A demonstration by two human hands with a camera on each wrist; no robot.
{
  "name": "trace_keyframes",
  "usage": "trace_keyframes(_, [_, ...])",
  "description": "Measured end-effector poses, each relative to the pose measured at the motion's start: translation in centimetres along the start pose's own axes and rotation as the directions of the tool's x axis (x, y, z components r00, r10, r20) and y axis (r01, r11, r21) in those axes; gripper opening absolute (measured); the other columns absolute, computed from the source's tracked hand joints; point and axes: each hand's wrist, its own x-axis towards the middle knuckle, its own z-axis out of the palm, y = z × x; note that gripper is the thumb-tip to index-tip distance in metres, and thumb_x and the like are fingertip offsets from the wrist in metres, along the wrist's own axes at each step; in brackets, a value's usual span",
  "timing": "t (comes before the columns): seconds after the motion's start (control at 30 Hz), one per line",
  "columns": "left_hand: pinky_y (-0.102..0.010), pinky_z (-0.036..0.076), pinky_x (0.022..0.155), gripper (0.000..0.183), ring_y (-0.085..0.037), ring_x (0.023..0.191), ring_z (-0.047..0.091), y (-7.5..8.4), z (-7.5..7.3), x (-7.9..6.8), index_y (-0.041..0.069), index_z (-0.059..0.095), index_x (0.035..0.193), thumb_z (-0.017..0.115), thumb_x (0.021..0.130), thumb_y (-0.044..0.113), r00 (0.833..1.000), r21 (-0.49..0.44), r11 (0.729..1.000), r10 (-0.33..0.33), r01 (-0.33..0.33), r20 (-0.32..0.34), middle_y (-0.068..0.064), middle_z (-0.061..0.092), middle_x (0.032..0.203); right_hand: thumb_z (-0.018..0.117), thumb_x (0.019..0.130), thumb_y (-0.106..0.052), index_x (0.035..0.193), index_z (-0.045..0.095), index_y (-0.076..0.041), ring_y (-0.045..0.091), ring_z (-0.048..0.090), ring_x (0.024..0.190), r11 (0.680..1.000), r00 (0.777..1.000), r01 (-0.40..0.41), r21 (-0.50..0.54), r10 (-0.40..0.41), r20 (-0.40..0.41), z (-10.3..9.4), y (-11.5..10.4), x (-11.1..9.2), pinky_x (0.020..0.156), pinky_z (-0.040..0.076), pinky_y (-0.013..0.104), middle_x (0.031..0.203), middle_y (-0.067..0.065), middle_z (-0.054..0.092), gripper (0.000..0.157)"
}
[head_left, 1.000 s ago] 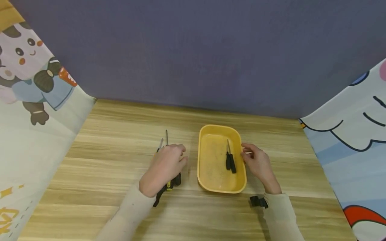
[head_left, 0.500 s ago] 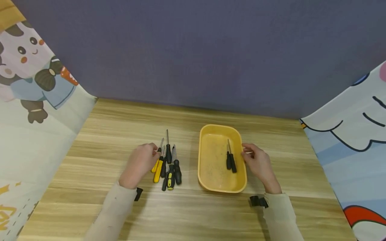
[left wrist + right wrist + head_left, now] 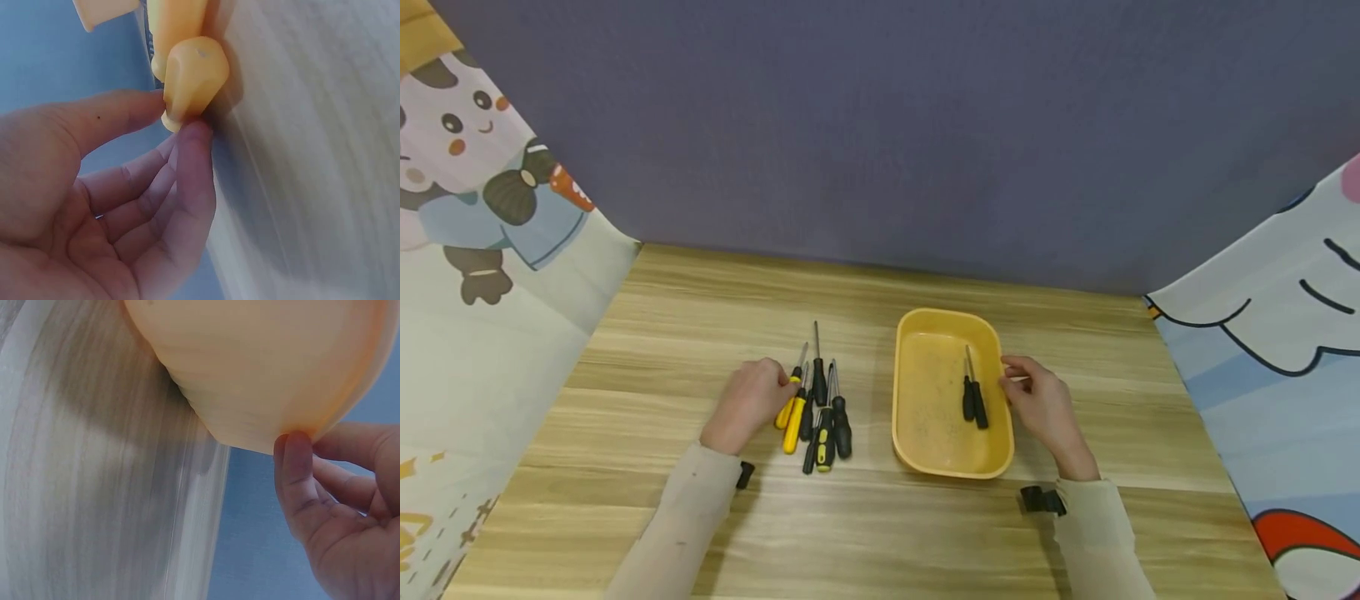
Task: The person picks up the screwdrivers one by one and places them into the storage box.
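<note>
Yellow screwdriver (image 3: pixel 784 414): left of bench (image 3: pixel 865 542) middle, leftmost of a loose bunch, shaft toward far edge; cannot tell if lifted at all
Left grip (image 3: pixel 747 402): grasping the yellow screwdriver, thumb and fingertip pinching its handle, clear in left wrist view
Second yellow screwdriver (image 3: pixel 794 429): just right of the first, handle toward near edge
Black screwdrivers (image 3: pixel 842 429): rest of bunch, close together, shafts toward far edge
Black-and-yellow screwdriver (image 3: pixel 825 446): among the black ones, near bunch's right side
Yellow tray (image 3: pixel 925 392): right of bench middle, well apart from bench's right edge
Right grip (image 3: pixel 1043 408): grasping yellow tray's right rim, thumb and fingers pinching it
Tray pair (image 3: pixel 980 410): two black screwdrivers, side by side, near tray's right wall, tips toward bench's far edge
Backdrop (image 3: pixel 880 142): dark blue-grey, behind far edge
Side panels (image 3: pixel 512 192): cartoon prints along bench's left and right edges
</note>
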Motion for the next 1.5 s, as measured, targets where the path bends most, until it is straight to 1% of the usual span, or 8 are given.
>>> trace_keyframes(0.47, [-0.021, 0.03, 0.039, 0.03, -0.009, 0.043, 0.039, 0.1, -0.1, 0.2, 0.007, 0.068, 0.068, 0.068, 0.095, 0.021, 1.0, -0.019, 1.0, -0.016, 0.017, 0.025, -0.002, 0.056, 0.056, 0.061, 0.1, -0.011, 0.133, 0.06, 0.0, 0.03, 0.067, 0.091, 1.0, 1.0, 0.005, -0.002, -0.005, 0.009, -0.1, 0.0, 0.0, 0.071, 0.056, 0.04, 0.112, 0.021, 0.066, 0.035])
trace_keyframes(0.6, [-0.02, 0.029, 0.038, 0.036, -0.008, 0.041, 0.037, 0.1, -0.1, 0.3, 0.006, 0.065, 0.063, 0.068, 0.095, 0.023, 0.999, -0.023, 0.999, -0.026, 0.027, 0.029, -0.001, 0.054, 0.052, 0.061, 0.1, -0.011, 0.133, 0.06, 0.001, 0.03, 0.067, 0.091, 1.0, 1.0, 0.006, -0.006, -0.006, 0.005, 0.1, 0.0, 0.0, 0.072, 0.056, 0.041, 0.112, 0.021, 0.067, 0.035])
trace_keyframes(0.77, [-0.02, 0.028, 0.035, 0.045, -0.008, 0.036, 0.037, 0.4, -0.4, 0.2, 0.008, 0.058, 0.056, 0.069, 0.095, 0.027, 1.0, -0.041, 0.999, -0.028, 0.028, 0.004, 0.003, 0.047, 0.045, 0.061, 0.1, -0.011, 0.133, 0.06, 0.0, 0.03, 0.067, 0.09, 1.0, 1.0, 0.004, -0.004, -0.004, 0.003, 0.2, 0.0, -0.1, 0.071, 0.056, 0.038, 0.112, 0.021, 0.067, 0.035])
trace_keyframes(0.9, [-0.02, 0.028, 0.034, 0.049, -0.008, 0.034, 0.035, 1.3, -1.0, 0.2, 0.011, 0.051, 0.051, 0.07, 0.093, 0.028, 1.0, -0.062, 0.998, 0.005, -0.007, -0.024, 0.006, 0.041, 0.043, 0.061, 0.1, -0.01, 0.133, 0.06, 0.0, 0.029, 0.067, 0.09, 1.0, 1.0, 0.004, -0.004, -0.004, 0.001, 0.1, 0.1, 0.0, 0.069, 0.055, 0.035, 0.111, 0.02, 0.067, 0.035])
trace_keyframes(1.07, [-0.02, 0.026, 0.036, 0.052, -0.007, 0.037, 0.028, 3.5, -1.9, 0.5, 0.015, 0.043, 0.05, 0.07, 0.092, 0.027, 0.998, -0.067, 0.996, 0.059, -0.06, -0.018, 0.008, 0.032, 0.044, 0.062, 0.099, -0.01, 0.132, 0.06, 0.0, 0.03, 0.067, 0.09, 1.0, 1.0, 0.007, -0.008, -0.007, -0.003, 0.1, 0.0, 0.0, 0.07, 0.055, 0.035, 0.111, 0.02, 0.067, 0.034])
trace_keyframes(1.2, [-0.02, 0.024, 0.036, 0.053, -0.006, 0.036, 0.026, 6.0, -2.3, 1.0, 0.016, 0.041, 0.048, 0.07, 0.092, 0.025, 0.991, -0.046, 0.99, 0.133, -0.134, -0.021, 0.008, 0.03, 0.043, 0.062, 0.099, -0.01, 0.132, 0.06, 0.001, 0.03, 0.067, 0.09, 1.0, 1.0, 0.004, -0.006, -0.005, -0.001, 0.0, -0.1, 0.0, 0.07, 0.056, 0.036, 0.111, 0.021, 0.067, 0.034])
trace_keyframes(1.37, [-0.022, 0.028, 0.038, 0.054, -0.004, 0.034, 0.028, 9.5, -2.2, 2.0, 0.017, 0.041, 0.043, 0.068, 0.09, 0.024, 0.962, 0.014, 0.964, 0.265, -0.264, -0.067, 0.009, 0.03, 0.039, 0.062, 0.099, -0.009, 0.132, 0.061, 0.001, 0.031, 0.067, 0.09, 1.0, 1.0, 0.008, -0.01, -0.008, -0.002, 0.0, -0.1, 0.0, 0.07, 0.056, 0.037, 0.111, 0.021, 0.067, 0.034])
trace_keyframes(1.5, [-0.022, 0.027, 0.039, 0.054, -0.004, 0.034, 0.028, 12.5, -1.5, 2.9, 0.017, 0.041, 0.044, 0.067, 0.09, 0.026, 0.945, 0.007, 0.946, 0.324, -0.324, -0.049, 0.009, 0.03, 0.039, 0.062, 0.099, -0.009, 0.131, 0.061, 0.002, 0.031, 0.067, 0.089, 1.0, 1.0, 0.016, -0.004, -0.016, -0.01, 0.0, -0.2, 0.0, 0.069, 0.056, 0.034, 0.11, 0.021, 0.067, 0.034])
